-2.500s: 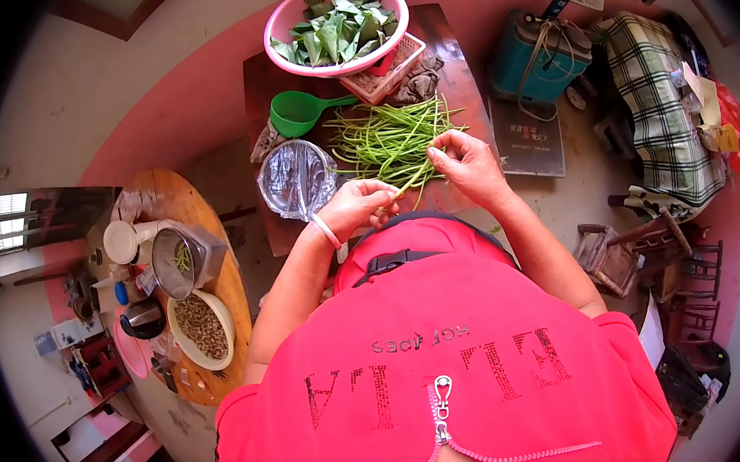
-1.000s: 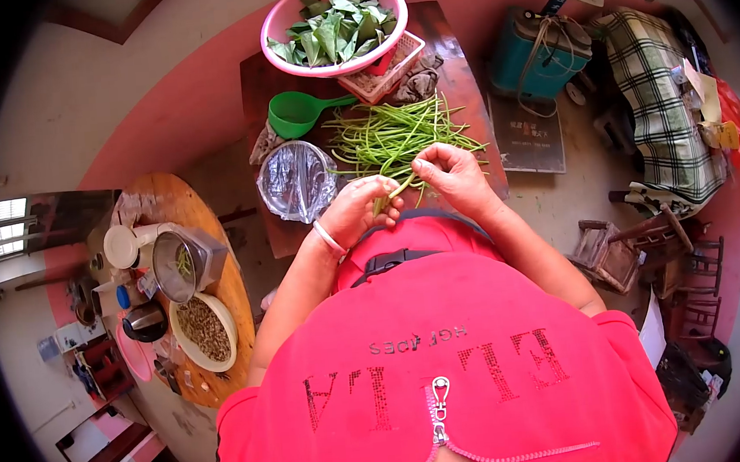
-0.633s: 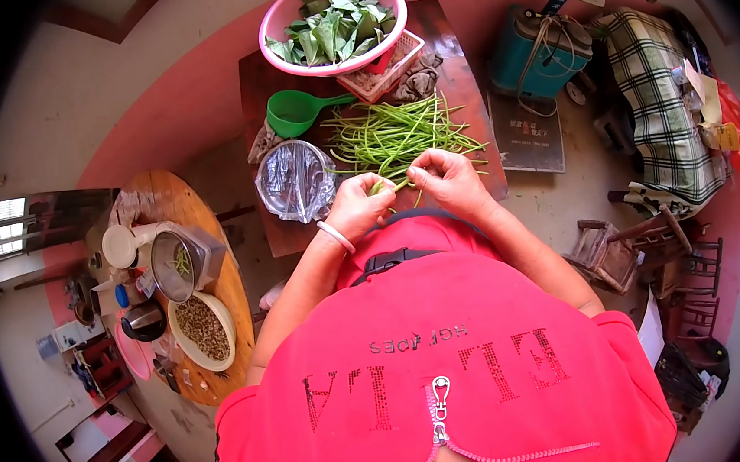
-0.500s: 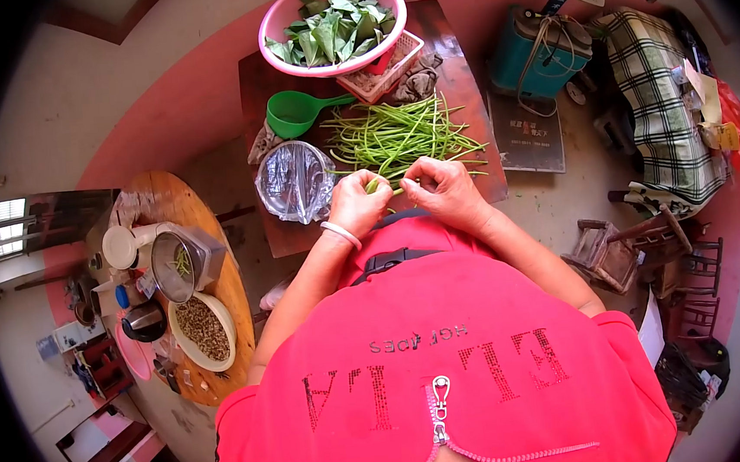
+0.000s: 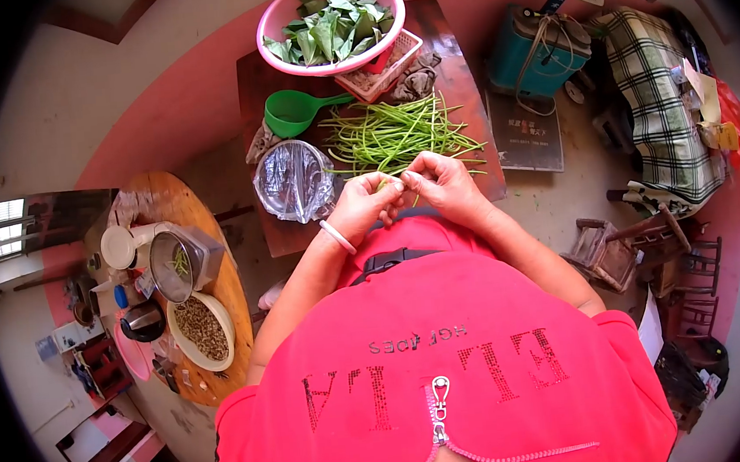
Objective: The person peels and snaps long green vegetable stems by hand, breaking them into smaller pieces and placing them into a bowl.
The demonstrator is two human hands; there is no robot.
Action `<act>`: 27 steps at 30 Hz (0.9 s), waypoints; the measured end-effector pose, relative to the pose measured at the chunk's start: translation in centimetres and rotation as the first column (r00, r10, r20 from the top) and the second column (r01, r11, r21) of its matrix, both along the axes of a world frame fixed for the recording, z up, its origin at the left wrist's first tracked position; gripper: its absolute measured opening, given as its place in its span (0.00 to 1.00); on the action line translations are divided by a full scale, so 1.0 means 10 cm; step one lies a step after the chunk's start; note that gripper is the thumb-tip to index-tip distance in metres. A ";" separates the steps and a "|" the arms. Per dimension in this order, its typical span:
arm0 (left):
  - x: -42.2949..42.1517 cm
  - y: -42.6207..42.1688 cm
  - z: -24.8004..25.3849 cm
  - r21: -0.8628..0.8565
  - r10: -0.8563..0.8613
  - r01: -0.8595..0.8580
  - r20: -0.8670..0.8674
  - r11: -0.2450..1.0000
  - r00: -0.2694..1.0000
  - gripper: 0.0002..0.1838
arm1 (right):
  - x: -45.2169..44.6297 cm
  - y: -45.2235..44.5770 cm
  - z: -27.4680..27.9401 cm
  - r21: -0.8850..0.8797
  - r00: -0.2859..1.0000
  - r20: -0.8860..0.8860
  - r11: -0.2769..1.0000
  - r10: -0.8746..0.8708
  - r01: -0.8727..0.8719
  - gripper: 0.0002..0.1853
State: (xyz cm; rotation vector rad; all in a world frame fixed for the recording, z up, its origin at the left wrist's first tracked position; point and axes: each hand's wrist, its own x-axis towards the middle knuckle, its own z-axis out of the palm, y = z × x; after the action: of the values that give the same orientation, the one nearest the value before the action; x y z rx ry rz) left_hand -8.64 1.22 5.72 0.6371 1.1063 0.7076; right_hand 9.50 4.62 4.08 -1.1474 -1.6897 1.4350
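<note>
Left hand: I am pinching a green stem between thumb and forefinger, the other fingers curling under.
Right hand: I am pressing thumb and forefinger together at that same stem, just beside my left fingertips, seemingly gripping it too.

Progress: one stem is being worked between my hands. A large heap of stems is lying just beyond both hands on the dark red table; whether those are finished or waiting, I cannot tell. Leaves are already lying apart, filling the pink basin well beyond my hands. A few green pieces are sitting in a metal strainer, well off to the left of my left hand. By the heap's size, much seems to be remaining.

Appearance, stems: bright green, slender, long, mostly straight, crossing loosely; no broad leaves are showing on them. The held one is mostly hiding behind my fingers.

Adjacent: a plastic-covered bowl is standing near my left hand, a green ladle lying beyond it.
</note>
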 end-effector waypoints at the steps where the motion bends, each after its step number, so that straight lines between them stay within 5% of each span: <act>1: 0.00 -0.01 -0.01 0.003 -0.009 0.009 -0.018 1.000 1.000 0.08 | 0.00 -0.01 0.03 0.000 1.000 0.000 1.000 -0.004 0.004 0.08; 8: 0.02 -0.01 -0.05 -0.065 -0.022 0.020 -0.025 0.998 0.999 0.07 | -0.02 -0.05 0.00 0.379 0.975 0.213 0.925 -0.057 -0.029 0.08; 10: 0.04 0.00 -0.02 -0.077 -0.020 0.020 0.002 0.997 1.000 0.07 | 0.05 0.01 -0.07 -0.016 0.998 0.064 1.000 0.003 -0.002 0.10; 12: 0.05 -0.01 -0.04 -0.091 -0.016 0.019 0.028 0.996 0.999 0.07 | 0.10 0.03 0.01 -0.435 0.981 -0.191 0.896 0.006 -0.091 0.12; 15: 0.09 -0.03 -0.16 -0.135 -0.006 0.017 0.077 0.991 0.997 0.06 | 0.10 -0.04 -0.09 0.048 0.995 0.099 0.999 0.015 -0.020 0.09; 17: 0.12 -0.03 -0.15 -0.179 0.013 0.021 0.185 0.984 0.983 0.06 | 0.08 -0.08 0.06 0.399 0.949 0.309 0.915 -0.062 -0.070 0.06; 20: 0.11 0.03 -0.17 -0.278 0.078 0.026 0.355 0.960 0.931 0.08 | 0.07 -0.03 0.07 0.549 0.958 0.283 0.828 -0.051 -0.118 0.08; 22: 0.09 0.09 -0.22 -0.468 0.258 0.046 0.564 0.883 0.784 0.08 | 0.08 -0.02 0.09 0.569 0.973 0.231 0.812 -0.011 -0.126 0.06; 25: 0.11 0.10 -0.23 -0.456 0.279 0.014 0.569 0.890 0.774 0.09 | 0.15 -0.05 0.16 0.322 0.997 0.067 0.946 0.027 -0.047 0.06; 27: 0.12 0.08 -0.24 -0.409 0.284 -0.037 0.563 0.912 0.776 0.09 | 0.28 -0.04 0.11 0.268 0.992 0.126 0.963 -0.031 -0.004 0.07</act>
State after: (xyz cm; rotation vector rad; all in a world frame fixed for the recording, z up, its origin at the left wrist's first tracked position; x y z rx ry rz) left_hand -7.42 1.98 3.32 -0.0461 0.6516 0.7519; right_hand 12.33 4.24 5.17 -1.1161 -1.8942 1.1008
